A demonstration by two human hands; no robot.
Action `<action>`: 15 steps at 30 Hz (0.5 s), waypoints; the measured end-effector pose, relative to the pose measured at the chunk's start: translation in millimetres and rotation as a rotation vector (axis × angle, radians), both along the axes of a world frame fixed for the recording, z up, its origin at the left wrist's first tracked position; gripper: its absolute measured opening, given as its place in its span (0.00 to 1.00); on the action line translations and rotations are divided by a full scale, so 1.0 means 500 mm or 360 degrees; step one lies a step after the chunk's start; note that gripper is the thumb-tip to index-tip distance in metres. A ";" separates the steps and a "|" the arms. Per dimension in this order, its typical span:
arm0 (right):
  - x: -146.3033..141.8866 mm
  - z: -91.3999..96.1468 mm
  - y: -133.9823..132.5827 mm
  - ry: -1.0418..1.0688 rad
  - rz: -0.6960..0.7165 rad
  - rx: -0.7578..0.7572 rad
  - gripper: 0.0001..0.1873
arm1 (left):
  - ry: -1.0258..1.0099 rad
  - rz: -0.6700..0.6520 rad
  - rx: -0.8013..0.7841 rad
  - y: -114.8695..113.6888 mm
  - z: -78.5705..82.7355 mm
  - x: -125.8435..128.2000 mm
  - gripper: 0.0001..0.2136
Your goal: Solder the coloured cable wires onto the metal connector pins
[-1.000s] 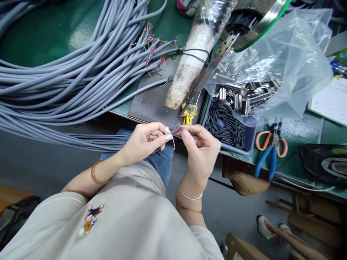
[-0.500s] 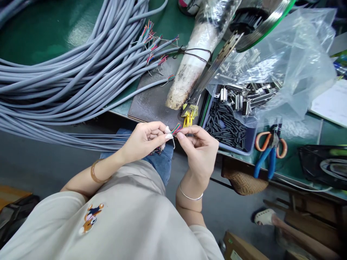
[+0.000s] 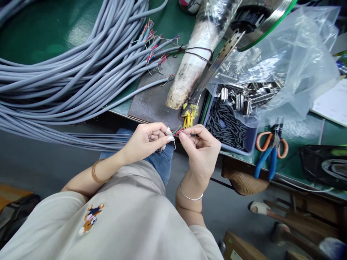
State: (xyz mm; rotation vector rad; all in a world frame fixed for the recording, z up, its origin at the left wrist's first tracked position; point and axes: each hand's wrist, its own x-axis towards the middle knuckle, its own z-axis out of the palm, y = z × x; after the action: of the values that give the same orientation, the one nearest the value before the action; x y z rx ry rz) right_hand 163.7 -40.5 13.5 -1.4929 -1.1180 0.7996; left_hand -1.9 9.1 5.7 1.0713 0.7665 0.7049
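Left hand (image 3: pixel 146 141) pinches the coloured wires (image 3: pixel 177 130) between its fingers, and right hand (image 3: pixel 202 148) fingers pinch their ends, near the tabletop (image 3: pixel 46 39)!

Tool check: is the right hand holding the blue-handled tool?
No, the right hand pinches coloured wires; the tool lies on the table.

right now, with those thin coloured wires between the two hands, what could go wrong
The thin coloured wires could slip or bend, being bunched between the left hand and right hand.

The blue-handled pliers lie at the edge of the green table, so a bump might knock them down.
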 end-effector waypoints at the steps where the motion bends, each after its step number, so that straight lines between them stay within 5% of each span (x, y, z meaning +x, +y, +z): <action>1: 0.000 0.000 0.000 -0.0018 0.0003 -0.0006 0.04 | 0.0009 0.0013 0.0019 -0.001 -0.001 0.001 0.15; 10: 0.005 0.006 -0.002 -0.0253 -0.0008 -0.0028 0.04 | 0.0162 0.0079 0.0220 -0.007 -0.008 0.002 0.14; 15: -0.012 0.007 -0.021 -0.0684 -0.0021 0.0329 0.05 | 0.0011 0.0099 0.0032 -0.001 -0.001 0.005 0.17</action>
State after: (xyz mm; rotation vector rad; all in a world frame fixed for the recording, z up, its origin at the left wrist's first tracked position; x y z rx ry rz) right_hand 157.6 -51.2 17.0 -1.5309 -1.4573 0.3432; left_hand 0.7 8.9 5.4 1.0724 0.8029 0.7635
